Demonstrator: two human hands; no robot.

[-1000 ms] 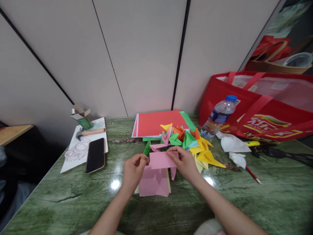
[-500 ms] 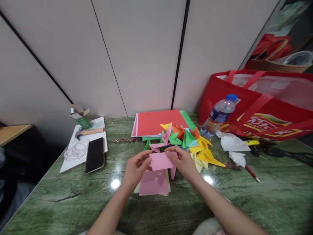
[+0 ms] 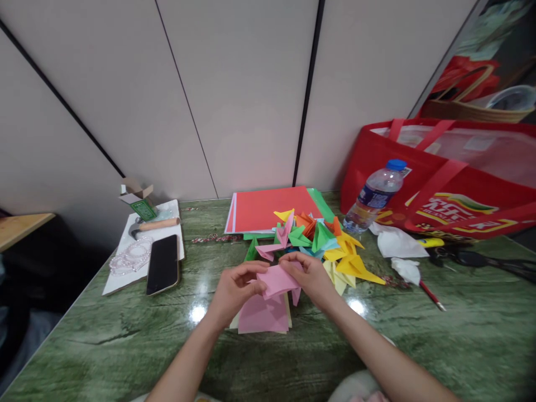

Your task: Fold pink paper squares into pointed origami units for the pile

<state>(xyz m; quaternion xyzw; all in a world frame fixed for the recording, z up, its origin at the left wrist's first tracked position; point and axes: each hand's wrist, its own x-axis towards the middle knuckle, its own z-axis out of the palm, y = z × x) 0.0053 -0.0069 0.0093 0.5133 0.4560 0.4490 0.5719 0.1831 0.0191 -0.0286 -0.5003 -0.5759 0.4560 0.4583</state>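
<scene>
Folded pink paper point(image 3: 277, 280) is held just above the pink sheet stack point(image 3: 262, 315), long axis left to right. Left hand point(image 3: 234, 288) pinches its left end and right hand point(image 3: 309, 274) its upper right edge (hands close together, equally near).

The bare left hand point(image 3: 234, 290) & bare right hand point(image 3: 310, 276) are seen w/o gloves. The left forearm point(image 3: 188, 363) & right forearm point(image 3: 377, 352) are uncovered from wrist to the bottom edge of the frame; any sleeve further up is cut off by that edge. Nails are too small to be made out. A rounded patch of pale whitish fabric w/ a pink bit point(image 3: 360, 391) is seen at the bottom edge, betw. the forearms, prob. on the lap; whether it is a worn garment can't be told.
</scene>
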